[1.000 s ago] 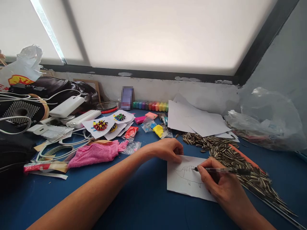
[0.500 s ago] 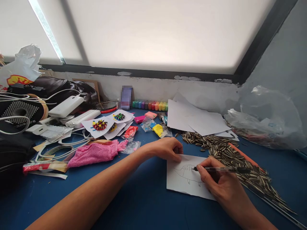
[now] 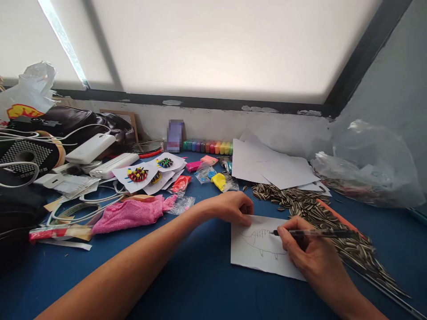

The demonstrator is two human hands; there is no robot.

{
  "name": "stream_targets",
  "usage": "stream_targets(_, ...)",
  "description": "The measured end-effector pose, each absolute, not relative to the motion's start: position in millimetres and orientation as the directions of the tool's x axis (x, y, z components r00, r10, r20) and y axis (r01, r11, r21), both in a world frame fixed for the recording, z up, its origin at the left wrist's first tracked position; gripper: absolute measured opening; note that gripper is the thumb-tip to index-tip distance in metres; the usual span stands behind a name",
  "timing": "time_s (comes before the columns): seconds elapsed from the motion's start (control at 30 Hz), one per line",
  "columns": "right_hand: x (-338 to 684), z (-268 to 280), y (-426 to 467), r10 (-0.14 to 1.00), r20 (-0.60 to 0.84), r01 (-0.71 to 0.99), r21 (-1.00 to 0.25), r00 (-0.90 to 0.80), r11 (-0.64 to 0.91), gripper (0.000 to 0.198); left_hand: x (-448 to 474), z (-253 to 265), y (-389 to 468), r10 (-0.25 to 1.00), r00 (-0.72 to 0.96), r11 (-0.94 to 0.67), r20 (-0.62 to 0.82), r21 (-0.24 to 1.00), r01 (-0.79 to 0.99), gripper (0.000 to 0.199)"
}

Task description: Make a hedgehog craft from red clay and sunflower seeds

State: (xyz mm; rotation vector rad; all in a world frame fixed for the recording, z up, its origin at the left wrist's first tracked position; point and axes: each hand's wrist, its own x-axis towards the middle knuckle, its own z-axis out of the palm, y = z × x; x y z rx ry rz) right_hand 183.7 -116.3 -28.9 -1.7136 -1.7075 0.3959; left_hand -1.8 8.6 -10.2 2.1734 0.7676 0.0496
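Observation:
A white sheet of paper (image 3: 247, 255) lies on the blue tabletop with a thin line drawing of an animal: rounded body, pointed snout, short legs and rows of small marks on its back. My left hand (image 3: 233, 207) rests at the sheet's upper left edge, fingers curled and thumb on the paper, holding it down. In my right hand (image 3: 305, 249) is a black pen (image 3: 316, 233), gripped between thumb and fingers. Its tip is at the drawing's back, near the rows of marks. The right hand covers the right part of the sheet.
Striped sunflower seeds (image 3: 307, 206) are heaped right of the sheet. Behind lie blank papers (image 3: 273, 162), clay packets (image 3: 219, 181) and a plastic bag (image 3: 373, 169). Leftward are decorated paper cutouts (image 3: 136, 174), a pink cloth (image 3: 130, 214), white power banks (image 3: 113, 165) and cables.
The pen tip has moved slightly right along the drawing's back, and the pen lies flatter. More small marks show there. My left hand keeps its place on the sheet.

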Motion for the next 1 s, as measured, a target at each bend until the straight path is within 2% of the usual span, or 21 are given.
stream_targets(1.0, 181.7, -27.1, -116.1, 0.977, 0.208, 0.729, -0.675, 0.047, 0.108, 0.029, -0.9, -10.3, 9.0, 0.531, 0.820, -0.493, -0.213, 0.709, 0.504, 0.012)
